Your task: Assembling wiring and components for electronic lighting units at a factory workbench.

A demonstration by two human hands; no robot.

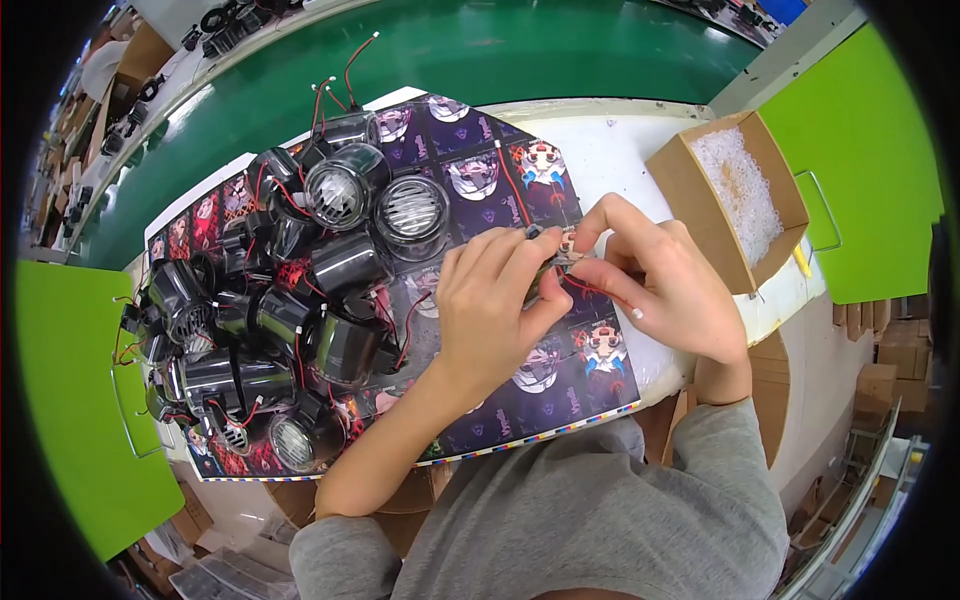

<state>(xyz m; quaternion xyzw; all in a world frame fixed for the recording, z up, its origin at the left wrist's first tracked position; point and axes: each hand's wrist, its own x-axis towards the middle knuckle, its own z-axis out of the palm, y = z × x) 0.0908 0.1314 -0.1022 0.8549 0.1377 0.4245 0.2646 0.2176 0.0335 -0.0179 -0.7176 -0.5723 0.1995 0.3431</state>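
My left hand (497, 295) is closed around a small dark part (534, 232), mostly hidden by the fingers. A red wire (590, 288) runs out from beside it, under my right hand (662, 277). The right thumb and forefinger are bent together at the dark part in a pinch; what sits between their tips is too small to make out. To the left lies a heap of black cylindrical units (350, 263) with clear ribbed ends and red-and-black wires with small white plugs. One unit's ribbed clear end (412, 213) faces up near my left hand.
A printed sheet (480, 425) with cartoon figures covers much of the white table (610, 140). At the right, an open cardboard box (690, 205) holds many small clear pieces (735, 180). Beyond the table runs a green surface (480, 55). Bright green panels (850, 170) flank it.
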